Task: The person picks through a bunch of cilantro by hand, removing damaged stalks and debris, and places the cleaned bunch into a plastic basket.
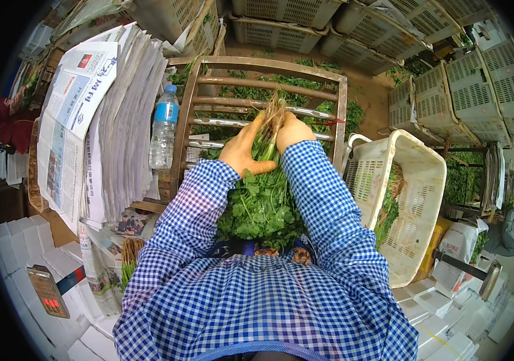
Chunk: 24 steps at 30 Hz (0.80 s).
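A leafy green bunch of coriander (pixel 262 207) lies with its leaves toward my body and its brown, stringy roots (pixel 275 114) pointing away. My left hand (pixel 246 149) grips the stems from the left, its thumb lying across them. From the other side my right hand (pixel 295 131) is closed round the stems just below the roots; its fingertips are hidden. Under the root end is a brown metal rack (pixel 341 90) with rusty and shiny bars. More loose greens show between and beyond the bars.
Left of the rack stand a water bottle (pixel 164 129) and a tall stack of newspapers (pixel 121 114). At the right, a white plastic basket (pixel 416 210) holds some greens. Crates (pixel 281 36) line the back. A digital scale display (pixel 47 292) sits at lower left, beside white boxes (pixel 22 243).
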Tool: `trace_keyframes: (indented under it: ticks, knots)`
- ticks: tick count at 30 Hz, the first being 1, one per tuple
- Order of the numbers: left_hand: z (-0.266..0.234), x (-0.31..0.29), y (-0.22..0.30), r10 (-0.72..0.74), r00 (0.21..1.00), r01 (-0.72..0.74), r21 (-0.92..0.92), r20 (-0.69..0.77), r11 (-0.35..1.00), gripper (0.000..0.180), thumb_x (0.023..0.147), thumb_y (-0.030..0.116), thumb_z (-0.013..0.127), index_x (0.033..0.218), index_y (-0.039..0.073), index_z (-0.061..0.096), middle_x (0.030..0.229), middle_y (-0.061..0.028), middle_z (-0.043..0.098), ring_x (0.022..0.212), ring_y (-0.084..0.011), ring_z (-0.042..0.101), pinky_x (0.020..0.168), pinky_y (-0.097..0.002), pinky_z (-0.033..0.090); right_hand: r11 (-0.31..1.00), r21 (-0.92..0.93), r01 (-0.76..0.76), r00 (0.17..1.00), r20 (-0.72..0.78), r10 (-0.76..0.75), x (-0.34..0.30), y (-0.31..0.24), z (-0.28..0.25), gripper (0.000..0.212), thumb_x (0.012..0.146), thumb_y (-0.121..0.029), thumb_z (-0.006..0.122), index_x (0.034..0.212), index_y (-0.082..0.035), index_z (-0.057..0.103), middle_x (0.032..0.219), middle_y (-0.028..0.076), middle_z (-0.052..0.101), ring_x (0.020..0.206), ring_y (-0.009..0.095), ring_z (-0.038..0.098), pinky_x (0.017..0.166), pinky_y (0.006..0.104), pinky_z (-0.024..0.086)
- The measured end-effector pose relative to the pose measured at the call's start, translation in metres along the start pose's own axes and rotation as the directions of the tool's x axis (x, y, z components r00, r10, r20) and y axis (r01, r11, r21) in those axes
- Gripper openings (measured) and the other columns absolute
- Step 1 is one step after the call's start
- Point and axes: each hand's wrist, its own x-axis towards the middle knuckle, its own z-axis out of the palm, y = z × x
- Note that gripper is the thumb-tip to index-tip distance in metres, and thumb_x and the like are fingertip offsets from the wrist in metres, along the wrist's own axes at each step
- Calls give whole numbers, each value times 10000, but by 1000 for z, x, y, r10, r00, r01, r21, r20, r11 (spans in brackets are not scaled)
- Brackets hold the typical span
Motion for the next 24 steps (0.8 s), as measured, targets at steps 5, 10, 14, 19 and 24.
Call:
trace_keyframes:
  ticks: [5, 10, 14, 19, 24]
  knots:
    - [7, 1, -30, 50, 993, -73, -233, -105, 970, 1049, 773, 262, 749, 1618, 81, 154, 1651, -219, 210, 1528, -382, 206, 1255, -499, 209, 779, 612, 139, 990, -107, -93, 13, 80, 16, 548, 1051, -398, 525, 1479, -58, 482, 1432, 177, 575, 1298, 310, 573, 1121, 406, 431]
    - [7, -2, -34, 43, 995, -64, -237, -93, 969, 1031, 774, 268, 723, 1618, 82, 161, 1646, -221, 224, 1527, -377, 215, 1256, -496, 202, 778, 626, 52, 999, -39, -35, -28, 73, 3, 592, 1021, -338, 603, 1515, -63, 424, 1386, 223, 599, 1239, 322, 617, 1098, 403, 455]
    - [4, 1, -34, 71, 994, -90, -249, -85, 964, 1013, 768, 267, 705, 1616, 89, 180, 1644, -209, 238, 1522, -377, 228, 1254, -511, 212, 844, 496, 205, 979, -112, -172, -13, 48, 25, 566, 998, -274, 641, 1497, -88, 450, 1486, 238, 497, 1322, 344, 554, 1103, 431, 472]
    - [7, 4, -44, 87, 989, -118, -282, -119, 952, 1026, 753, 305, 721, 1617, 109, 203, 1629, -211, 288, 1506, -383, 278, 1242, -482, 235, 869, 379, 317, 919, -348, -184, -3, 99, 35, 527, 996, -137, 638, 1497, -120, 474, 1253, 159, 689, 1106, 239, 675, 939, 333, 543]
    - [4, 1, -39, 68, 991, -97, -267, -116, 959, 1007, 751, 279, 709, 1612, 105, 217, 1631, -207, 284, 1507, -372, 280, 1243, -481, 237, 936, 281, 211, 898, -435, -72, -35, 69, 0, 489, 975, -211, 658, 1441, -126, 540, 974, 126, 747, 914, 294, 699, 851, 427, 559]
